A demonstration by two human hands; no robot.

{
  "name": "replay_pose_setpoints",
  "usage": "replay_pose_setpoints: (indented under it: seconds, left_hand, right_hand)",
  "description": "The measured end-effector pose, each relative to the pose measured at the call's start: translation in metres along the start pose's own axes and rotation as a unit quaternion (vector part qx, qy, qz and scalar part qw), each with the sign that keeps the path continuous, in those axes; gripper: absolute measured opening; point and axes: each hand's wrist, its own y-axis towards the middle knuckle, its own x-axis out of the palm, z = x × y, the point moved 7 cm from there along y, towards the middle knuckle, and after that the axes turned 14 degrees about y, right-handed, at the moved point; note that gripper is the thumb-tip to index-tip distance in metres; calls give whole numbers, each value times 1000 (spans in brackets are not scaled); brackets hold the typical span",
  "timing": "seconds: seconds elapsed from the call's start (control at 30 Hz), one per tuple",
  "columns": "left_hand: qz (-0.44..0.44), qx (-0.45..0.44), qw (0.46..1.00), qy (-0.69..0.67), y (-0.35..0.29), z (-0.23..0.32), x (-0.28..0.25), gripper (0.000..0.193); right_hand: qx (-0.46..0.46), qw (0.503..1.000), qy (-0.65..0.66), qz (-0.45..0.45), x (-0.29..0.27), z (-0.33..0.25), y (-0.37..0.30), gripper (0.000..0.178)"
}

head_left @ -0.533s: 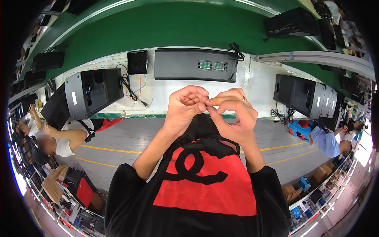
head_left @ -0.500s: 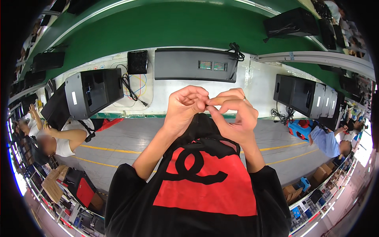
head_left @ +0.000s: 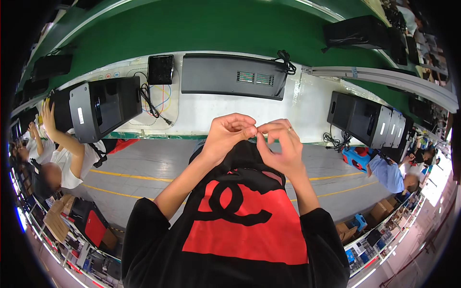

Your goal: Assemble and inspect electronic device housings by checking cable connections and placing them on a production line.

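Observation:
My left hand (head_left: 228,136) and my right hand (head_left: 282,144) meet at the fingertips in front of my chest, near the bench's front edge. Both are closed in a pinch. Whatever they hold, if anything, is too small and too hidden to name. Beyond them on the white bench top (head_left: 211,113) lies a long dark grey machine housing (head_left: 209,77) with two vent grilles. A black cable (head_left: 286,62) is bundled at its far right corner. Neither hand touches the housing.
A black box (head_left: 160,69) and a power cord (head_left: 150,103) lie left of the housing. Dark machines stand at the left (head_left: 108,108) and right (head_left: 357,117), with a coiled cable (head_left: 337,139) near the right one. A metal rail (head_left: 379,74) crosses the right. Co-workers (head_left: 67,161) sit on both sides.
My pinched hands stay together; the right hand's fingers have shifted slightly. The view has turned a little. The co-worker at the left has raised an arm to a machine there.

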Motion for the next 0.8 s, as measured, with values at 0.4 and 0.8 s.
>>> replay_pose_setpoints:
  seconds: [0.4, 0.8]
  left_hand:
    - [100, -67, 982, -149, 8, -73, -49, 16]
    - [161, -43, 970, -175, 13, -69, -65, 13]
  right_hand:
    - [21, 960, -209, -185, -13, 182, -11, 17]
    - [-39, 938, -237, -251, -5, 182, -16, 13]
